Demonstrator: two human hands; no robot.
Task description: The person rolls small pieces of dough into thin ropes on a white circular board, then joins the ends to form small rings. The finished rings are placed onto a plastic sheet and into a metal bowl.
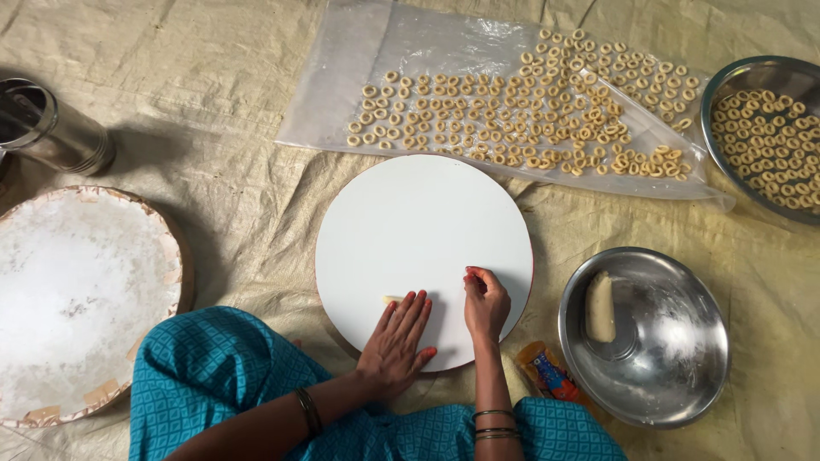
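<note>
A round white board lies on the cloth-covered floor in front of me. My left hand lies flat, palm down, on its near part, over a thin roll of pale dough whose left end sticks out past the fingers. My right hand rests on the board just to the right, fingers curled and pinched together. What the fingertips pinch is too small to tell.
A steel bowl at the right holds a lump of dough. A clear plastic sheet behind the board carries several small dough rings, and a steel plate at far right holds more. A floured round board and steel tin sit left.
</note>
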